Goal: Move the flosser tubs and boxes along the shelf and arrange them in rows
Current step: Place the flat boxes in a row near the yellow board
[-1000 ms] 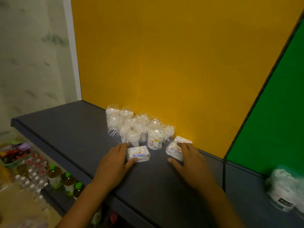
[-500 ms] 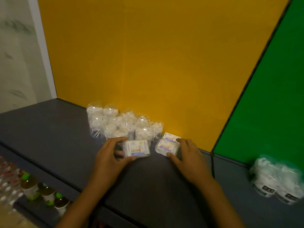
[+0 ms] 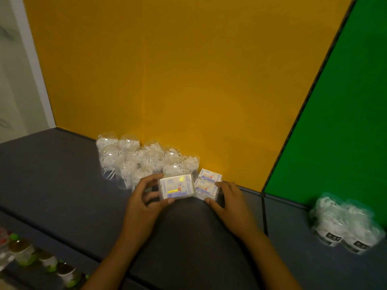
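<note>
My left hand [image 3: 144, 204] grips a clear flosser box [image 3: 177, 189] with a cartoon label, lifted and tilted toward me above the dark shelf [image 3: 62, 185]. My right hand [image 3: 230, 203] holds the near one of two flosser boxes [image 3: 206, 188] lying side by side on the shelf; thumb at its front corner, fingers along its right side. The far box [image 3: 210, 175] sits against the yellow back panel. Several clear flosser tubs [image 3: 134, 160] stand clustered behind my left hand against the panel.
Two more flosser tubs [image 3: 343, 225] with dark labels stand on the right shelf section before the green panel [image 3: 335, 132]. A seam [image 3: 264, 214] divides the two shelf sections. Bottles with green caps [image 3: 41, 258] fill the lower shelf at bottom left.
My left hand has picked its box up off the shelf and tilted its label toward me. My right hand has closed round the near right-hand box. The camera has swung right.
</note>
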Available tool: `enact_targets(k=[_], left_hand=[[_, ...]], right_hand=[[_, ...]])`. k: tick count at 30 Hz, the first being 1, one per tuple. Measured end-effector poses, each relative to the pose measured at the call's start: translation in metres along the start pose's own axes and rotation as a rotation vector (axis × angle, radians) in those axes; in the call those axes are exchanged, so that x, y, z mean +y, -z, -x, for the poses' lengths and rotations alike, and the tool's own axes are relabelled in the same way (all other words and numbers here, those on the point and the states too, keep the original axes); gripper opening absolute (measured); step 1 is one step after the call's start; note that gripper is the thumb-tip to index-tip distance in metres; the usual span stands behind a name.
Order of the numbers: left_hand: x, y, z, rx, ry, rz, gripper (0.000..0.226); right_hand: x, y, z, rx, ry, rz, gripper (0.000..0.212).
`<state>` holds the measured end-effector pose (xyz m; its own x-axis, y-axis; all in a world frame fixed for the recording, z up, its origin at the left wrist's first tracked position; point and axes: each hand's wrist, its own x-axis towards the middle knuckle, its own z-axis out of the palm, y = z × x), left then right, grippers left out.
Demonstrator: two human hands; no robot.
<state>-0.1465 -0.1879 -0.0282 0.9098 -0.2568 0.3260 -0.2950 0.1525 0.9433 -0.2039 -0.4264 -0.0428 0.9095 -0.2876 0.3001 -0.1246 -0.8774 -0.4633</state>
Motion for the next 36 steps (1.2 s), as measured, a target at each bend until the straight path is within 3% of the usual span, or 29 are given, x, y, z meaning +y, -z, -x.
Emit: enact_targets(k=[9,15,23,30,36], left_hand=[[0.002,-0.001,0.001,0.004,0.002,-0.009,0.057],[0.006,-0.001,0.004,0.013,-0.013,-0.01,0.058],[0.048,-0.03,0.033,-0.023,-0.069,0.065,0.059],[0.088,-0.09,0.1,-0.124,-0.108,0.159,0.06],[0.121,-0.137,0.163,-0.202,-0.108,0.187,0.061]], right_hand=[[-0.004,0.006,0.004,0.022,-0.041,-0.163,0.042],[-0.013,0.031,0.02,0.09,-0.129,-0.479,0.06],[0.005,0.096,0.084,0.182,-0.118,-0.743,0.05],[0.018,0.163,0.182,0.452,-0.188,-0.885,0.051],[0.033,0.226,0.264,0.646,-0.204,-0.851,0.057]])
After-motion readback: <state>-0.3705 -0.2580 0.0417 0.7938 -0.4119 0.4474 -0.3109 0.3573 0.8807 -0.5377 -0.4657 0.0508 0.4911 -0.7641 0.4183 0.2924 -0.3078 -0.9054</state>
